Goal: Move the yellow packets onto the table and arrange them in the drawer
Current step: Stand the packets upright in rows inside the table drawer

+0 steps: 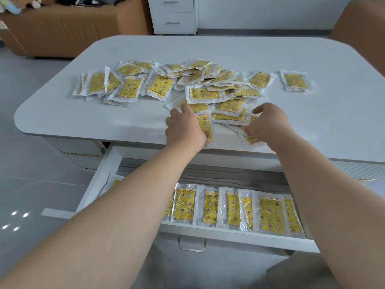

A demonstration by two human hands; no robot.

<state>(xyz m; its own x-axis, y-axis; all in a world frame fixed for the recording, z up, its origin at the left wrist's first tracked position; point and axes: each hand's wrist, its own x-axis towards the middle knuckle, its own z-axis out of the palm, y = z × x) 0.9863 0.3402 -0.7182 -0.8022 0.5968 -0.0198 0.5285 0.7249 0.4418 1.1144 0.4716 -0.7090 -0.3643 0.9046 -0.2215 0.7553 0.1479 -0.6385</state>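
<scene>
Dozens of yellow packets [204, 94] lie in a loose heap on the white table [83, 117], most of them beyond my fingertips and off to the left of them. My left hand [183, 126] is laid palm down at the near edge of the heap, its fingers [184, 110] stretched out almost straight and pressing on the packets beneath; one long packet [206, 127] lies just beside the thumb side of that hand, partly under it, pointing back toward the table edge. My right hand [268, 124] sits close by, its fingers curled, the forefinger [258, 110] lifted above the packets and the thumb down against a crumpled packet [250, 140] at the table edge. I cannot tell whether that hand has a packet pinched or only touches it. One lone packet [295, 81] rests well apart from the heap, far beyond and right of my right fingers. Below both wrists the drawer [108, 163] stands pulled out, and a neat row of packets [270, 213] stands side by side along its front, overlapping slightly, under my right forearm and between my two arms. A metal handle [191, 246] hangs on the drawer front.
</scene>
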